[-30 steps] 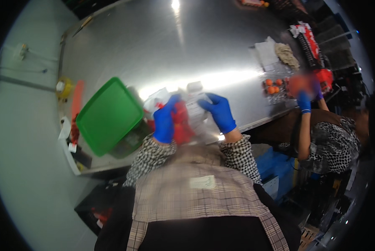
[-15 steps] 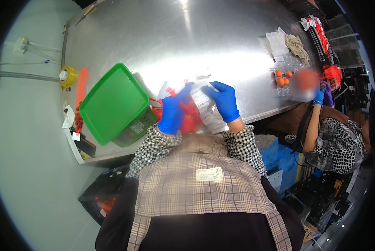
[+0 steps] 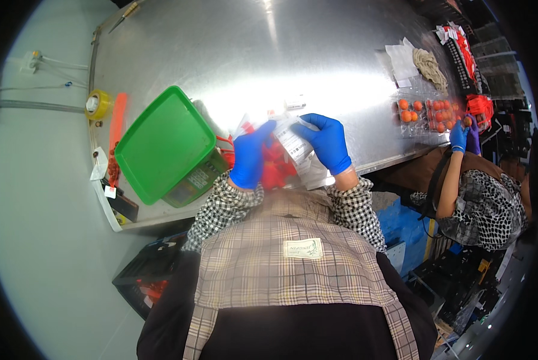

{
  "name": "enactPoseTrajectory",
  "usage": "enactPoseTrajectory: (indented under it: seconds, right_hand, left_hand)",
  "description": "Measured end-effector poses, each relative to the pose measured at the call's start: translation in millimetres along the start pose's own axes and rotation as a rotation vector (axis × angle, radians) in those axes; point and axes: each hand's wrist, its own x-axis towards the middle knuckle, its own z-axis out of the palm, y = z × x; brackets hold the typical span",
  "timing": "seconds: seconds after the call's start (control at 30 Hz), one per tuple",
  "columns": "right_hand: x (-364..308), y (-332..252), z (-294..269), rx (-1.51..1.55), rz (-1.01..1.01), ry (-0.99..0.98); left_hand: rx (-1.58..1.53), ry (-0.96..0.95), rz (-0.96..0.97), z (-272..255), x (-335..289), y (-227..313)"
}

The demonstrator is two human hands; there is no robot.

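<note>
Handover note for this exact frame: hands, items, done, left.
Left hand: blue glove, closed on the left edge of a clear labelled bag held over the near edge of the steel table.
Right hand: blue glove, gripping the same bag from the right.
Red netting sits bunched between and below the hands; whether it is inside the bag cannot be told.
Green tray rests on a scale at the left.
A co-worker's gloved hand is at clear punnets of orange-red fruit, far right.
Done: bag in hand. Left: bag not yet set down.

Clear labelled bag (image 3: 298,147) between gloved hands, clear tomato punnets (image 3: 424,113) far right
</note>
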Motion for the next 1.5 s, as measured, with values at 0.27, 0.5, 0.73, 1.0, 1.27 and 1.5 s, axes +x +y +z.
enactPoseTrajectory:
  seconds: [0.27,0.5,0.73,1.0,1.27,1.5]
  right_hand:
    - [-14,3,8,-0.594,-0.703,0.248]
    - [-35,-25,-2,0.102,-0.176,0.208]
    - [-11,-5,18,0.22,0.043,0.046]
    - [-1,3,5,0.164,0.023,0.055]
    - [5,3,2,0.16,0.031,0.065]
    - [-4,-4,-6,0.03,0.072,-0.128]
  left_hand:
    - [-0.185,0.024,0.048,-12,9,-26]
    - [-0.155,0.083,0.162,-40,22,-19]
    - [-0.163,-0.118,0.136,-10,-3,-16]
    - [-0.083,-0.043,0.087,-3,1,-18]
    - [-0.004,-0.01,0.122,7,0,-3]
    - [-0.164,0.106,0.177,11,3,3]
